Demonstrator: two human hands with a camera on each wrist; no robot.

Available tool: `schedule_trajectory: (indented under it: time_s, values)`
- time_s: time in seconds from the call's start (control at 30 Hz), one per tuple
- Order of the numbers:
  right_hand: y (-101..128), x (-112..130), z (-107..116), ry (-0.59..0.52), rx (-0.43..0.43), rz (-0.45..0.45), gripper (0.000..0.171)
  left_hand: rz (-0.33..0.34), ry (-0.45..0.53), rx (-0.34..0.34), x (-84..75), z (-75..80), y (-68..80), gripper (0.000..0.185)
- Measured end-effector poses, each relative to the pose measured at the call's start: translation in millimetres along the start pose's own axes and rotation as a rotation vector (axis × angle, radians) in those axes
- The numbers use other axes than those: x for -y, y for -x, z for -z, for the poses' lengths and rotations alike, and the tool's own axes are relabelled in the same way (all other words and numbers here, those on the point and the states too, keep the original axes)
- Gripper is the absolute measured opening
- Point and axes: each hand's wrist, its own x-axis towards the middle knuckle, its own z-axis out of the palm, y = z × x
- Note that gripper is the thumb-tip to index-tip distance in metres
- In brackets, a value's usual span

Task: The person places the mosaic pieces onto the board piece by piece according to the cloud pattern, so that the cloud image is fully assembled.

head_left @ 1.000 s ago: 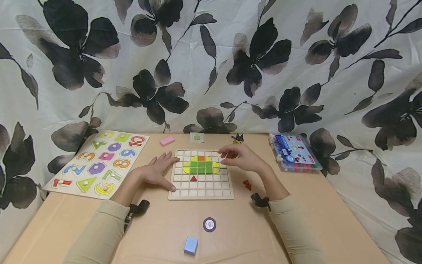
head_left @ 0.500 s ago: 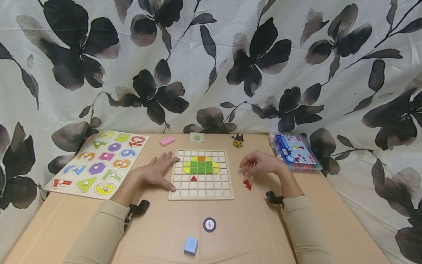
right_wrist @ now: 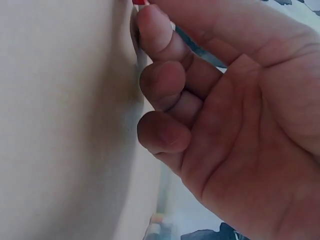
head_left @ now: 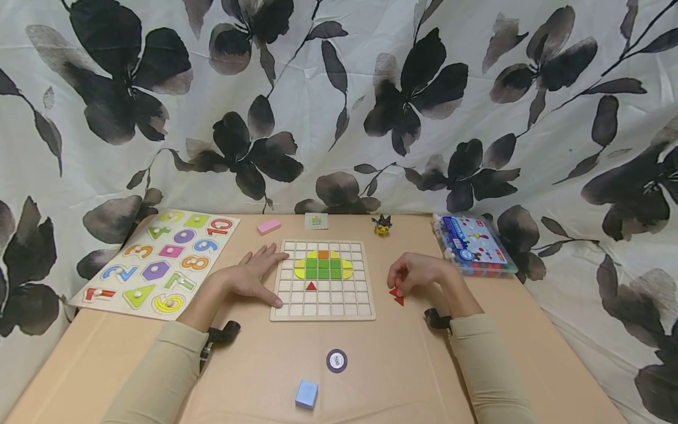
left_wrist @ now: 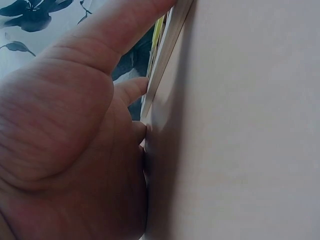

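Note:
A wooden grid board [head_left: 323, 312] lies mid-table with yellow, green and orange tiles [head_left: 323, 266] and one red triangle [head_left: 311, 286] set in it. My left hand [head_left: 253, 275] rests flat on the table, fingers straight against the board's left edge [left_wrist: 167, 50]. My right hand [head_left: 415, 272] is on the table to the right of the board, fingers curled down onto the upper of two loose red triangles [head_left: 395, 292]. In the right wrist view a sliver of that red piece [right_wrist: 140, 2] shows at the tip of my index finger [right_wrist: 155, 30]. The second red triangle [head_left: 399, 301] lies just below it.
A number puzzle board [head_left: 159, 259] lies at the left. A pink block [head_left: 268, 226], a small card [head_left: 316, 221] and a toy figure [head_left: 382, 225] lie behind the grid board. A plastic box [head_left: 473, 244] stands at the right. A round disc [head_left: 336, 360] and a blue block [head_left: 306, 394] lie near me.
My right hand has left the board's upper right corner, moved right and down, and curled onto the loose red triangles. The left hand has stayed put.

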Motion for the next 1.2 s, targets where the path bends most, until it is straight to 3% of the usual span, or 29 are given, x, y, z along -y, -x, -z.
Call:
schedule_trajectory:
  time_s: [0.3,0.6,0.73,1.03,1.2]
  values:
    - [-2,10,-3,0.085,-0.083,-0.042,0.013,0.059,-0.043,0.035,-3.9,2.8,-1.8,0.123]
    - [-1,21,-5,0.17,-0.091,-0.042,0.017,0.02,-0.018,0.015,1.8,0.3,-1.5,0.123]
    - [-4,22,-6,0.182,-0.127,-0.039,0.017,0.008,-0.017,0.011,6.5,-1.3,-3.4,0.122]
    - [-7,22,-5,0.195,-0.187,-0.085,0.013,0.067,-0.051,0.036,-1.7,2.5,-2.7,0.122]
    - [-9,20,-7,0.184,-0.19,-0.051,0.013,0.062,-0.053,0.031,-1.9,2.3,-2.3,0.121]
